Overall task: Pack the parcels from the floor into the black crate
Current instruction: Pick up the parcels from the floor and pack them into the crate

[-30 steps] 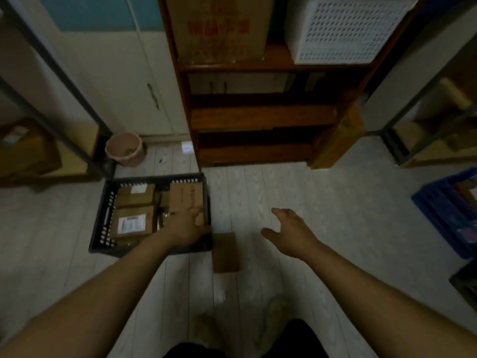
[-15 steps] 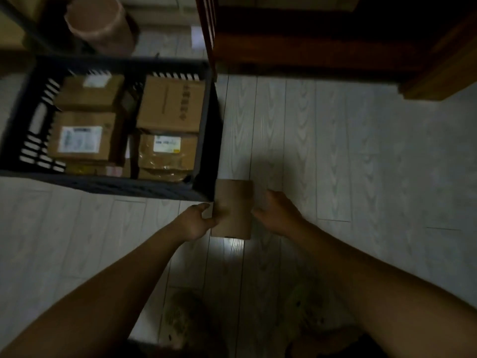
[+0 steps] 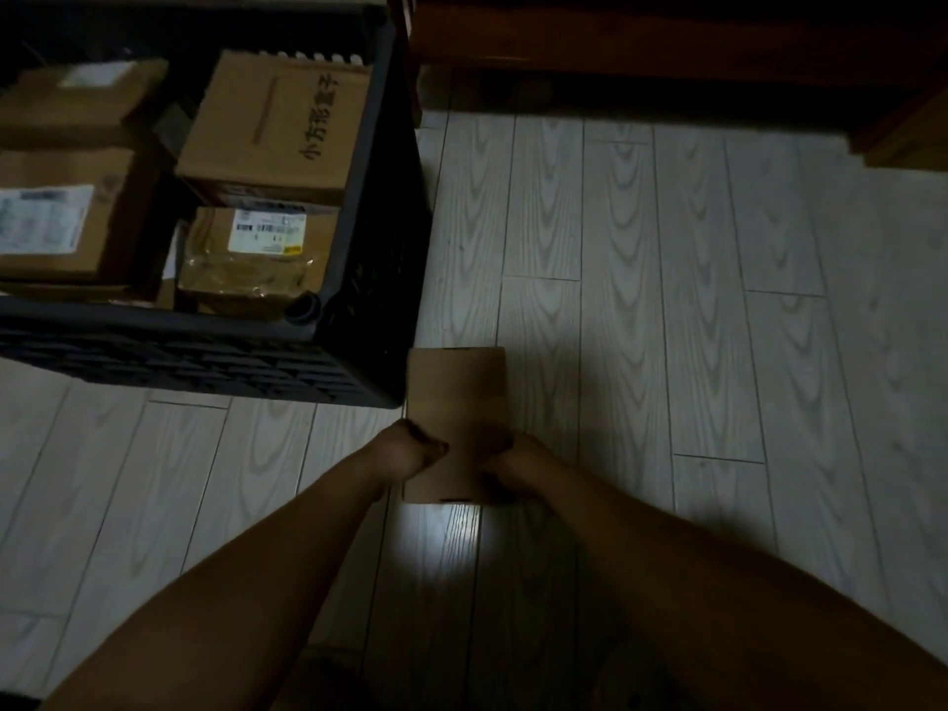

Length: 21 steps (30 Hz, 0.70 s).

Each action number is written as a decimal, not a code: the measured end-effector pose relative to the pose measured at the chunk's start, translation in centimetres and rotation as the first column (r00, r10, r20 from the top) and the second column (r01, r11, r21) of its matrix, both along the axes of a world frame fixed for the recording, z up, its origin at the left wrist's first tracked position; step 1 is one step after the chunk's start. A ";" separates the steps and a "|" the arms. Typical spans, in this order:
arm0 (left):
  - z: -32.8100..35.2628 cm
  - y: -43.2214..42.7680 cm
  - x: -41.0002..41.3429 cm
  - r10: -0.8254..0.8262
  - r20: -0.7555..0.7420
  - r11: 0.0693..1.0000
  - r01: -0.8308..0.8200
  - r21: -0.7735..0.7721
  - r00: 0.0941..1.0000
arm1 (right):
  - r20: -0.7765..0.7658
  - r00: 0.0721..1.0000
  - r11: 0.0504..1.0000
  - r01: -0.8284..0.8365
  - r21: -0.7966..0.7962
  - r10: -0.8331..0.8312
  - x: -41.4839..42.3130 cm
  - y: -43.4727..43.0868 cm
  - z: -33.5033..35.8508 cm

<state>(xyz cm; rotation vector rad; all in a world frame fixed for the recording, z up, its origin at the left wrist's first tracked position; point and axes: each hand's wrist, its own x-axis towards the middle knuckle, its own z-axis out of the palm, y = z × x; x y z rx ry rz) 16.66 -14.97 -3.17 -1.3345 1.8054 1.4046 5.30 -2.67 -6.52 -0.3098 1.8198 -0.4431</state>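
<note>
A plain brown cardboard parcel [image 3: 456, 397] lies on the pale wood floor just past the near right corner of the black crate [image 3: 369, 279]. My left hand [image 3: 415, 451] grips its near left edge, fingers curled onto the top. My right hand [image 3: 515, 461] grips its near right edge. The crate holds several cardboard parcels: a large box with black handwriting [image 3: 277, 130], a taped one with a white label [image 3: 251, 259], and another labelled box [image 3: 56, 218] at the left.
A dark wooden shelf base [image 3: 641, 48] runs along the top, its foot [image 3: 908, 130] at the far right. Pale floorboards [image 3: 718, 300] stretch to the right of the parcel. My shoes show dimly at the bottom edge.
The view has dropped closer to the floor. Both hands have closed tighter on the near end of the floor parcel, which stays beside the crate corner.
</note>
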 end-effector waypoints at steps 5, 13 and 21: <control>2.0 0.6 -2.9 0.101 -0.147 0.994 -0.106 -0.031 0.984 | -0.150 0.912 0.921 0.361 -0.144 -0.381 -2.0 0.3 0.7; 8.9 -0.3 -9.1 -0.051 -0.586 0.955 -0.132 -0.265 0.809 | -0.221 0.659 0.640 0.505 -0.579 -0.719 -6.9 -2.5 9.3; 15.7 -2.1 -10.6 -0.115 -0.698 0.863 -0.277 -0.422 0.706 | -0.203 0.596 0.469 0.333 -0.818 -0.777 -8.6 -5.3 16.5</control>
